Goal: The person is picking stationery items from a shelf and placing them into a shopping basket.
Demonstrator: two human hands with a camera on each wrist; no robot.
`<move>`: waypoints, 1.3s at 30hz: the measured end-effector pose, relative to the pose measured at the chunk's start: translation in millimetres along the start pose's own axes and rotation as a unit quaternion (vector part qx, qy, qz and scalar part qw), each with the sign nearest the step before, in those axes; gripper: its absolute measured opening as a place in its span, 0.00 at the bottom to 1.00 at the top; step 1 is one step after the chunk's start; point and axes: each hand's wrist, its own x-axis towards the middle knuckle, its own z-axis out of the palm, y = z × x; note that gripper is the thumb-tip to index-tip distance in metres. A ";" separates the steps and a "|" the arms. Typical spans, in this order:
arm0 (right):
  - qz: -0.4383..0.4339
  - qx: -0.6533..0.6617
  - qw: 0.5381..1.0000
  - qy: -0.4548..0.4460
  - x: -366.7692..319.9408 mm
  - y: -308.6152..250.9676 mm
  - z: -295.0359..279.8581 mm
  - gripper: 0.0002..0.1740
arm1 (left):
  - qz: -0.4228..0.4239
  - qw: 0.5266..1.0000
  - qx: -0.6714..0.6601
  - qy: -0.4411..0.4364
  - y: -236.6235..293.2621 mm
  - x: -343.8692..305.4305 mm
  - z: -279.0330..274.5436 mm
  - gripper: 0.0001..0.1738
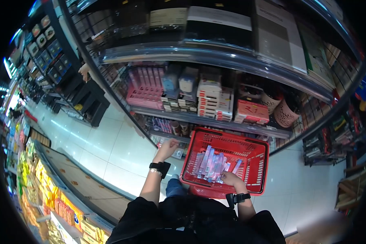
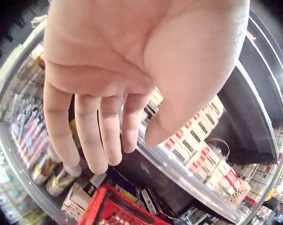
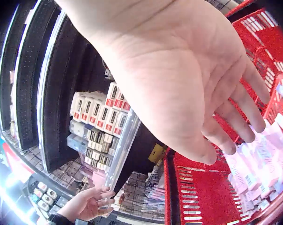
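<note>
A red shopping basket (image 1: 251, 140) stands below the shelves, with a pile of slim pink and lilac boxes (image 1: 210, 162) inside. Over the near right part of this pile is my right hand (image 1: 230, 179). The right wrist view shows its palm (image 3: 179, 79) with loosely extended fingers (image 3: 235, 119) just above the boxes (image 3: 261, 164), nothing held. My left hand (image 1: 168, 148) hangs in the air left of the basket, near the lower shelf. Its fingers (image 2: 90, 133) droop loosely and hold nothing in the left wrist view.
Directly ahead, a shelf edge (image 1: 207, 118) runs above the basket, bearing white-and-red boxes (image 1: 209, 101), a pink box (image 1: 252, 112) and woven-look pink bins (image 1: 286, 113). Large flat packages (image 1: 219, 26) fill the upper shelf. Yellow packaged goods (image 1: 49, 183) line a counter at the left.
</note>
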 end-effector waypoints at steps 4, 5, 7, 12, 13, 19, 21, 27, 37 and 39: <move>-0.071 0.041 0.997 0.008 19.7 -27.8 -5.9 0.23 | 0.029 0.996 -0.041 0.072 -4.3 2.5 -54.4 0.10; -0.096 0.064 0.993 -0.007 29.1 -32.8 -5.4 0.23 | 0.039 0.994 -0.014 0.103 -2.9 3.5 -66.1 0.09; -0.130 0.098 0.986 -0.028 39.7 -50.5 -9.4 0.20 | 0.066 0.985 0.023 0.160 3.2 7.0 -85.4 0.09; -0.230 0.069 0.971 0.016 71.4 -101.8 -23.8 0.17 | 0.105 0.954 0.147 0.240 2.6 31.1 -126.5 0.10; -0.255 0.094 0.962 0.009 74.1 -123.3 -31.0 0.16 | 0.136 0.934 0.183 0.274 3.4 37.4 -132.8 0.11; -0.410 0.129 0.894 0.126 84.7 -267.9 -68.5 0.16 | 0.196 0.904 0.227 0.304 18.5 87.3 -176.9 0.29; -0.442 0.106 0.871 0.186 105.8 -306.0 -71.8 0.18 | 0.194 0.897 0.233 0.323 15.3 115.1 -189.7 0.30; -0.365 -0.003 0.843 0.394 174.4 -382.7 -67.6 0.28 | 0.239 0.893 0.196 0.326 27.2 182.1 -226.1 0.32; -0.149 -0.183 0.898 0.371 228.1 -405.7 -58.2 0.26 | 0.153 0.862 0.380 0.299 15.9 243.7 -249.2 0.16; -0.126 -0.188 0.911 0.345 224.9 -413.3 -65.8 0.26 | 0.158 0.875 0.332 0.314 11.3 244.5 -253.2 0.15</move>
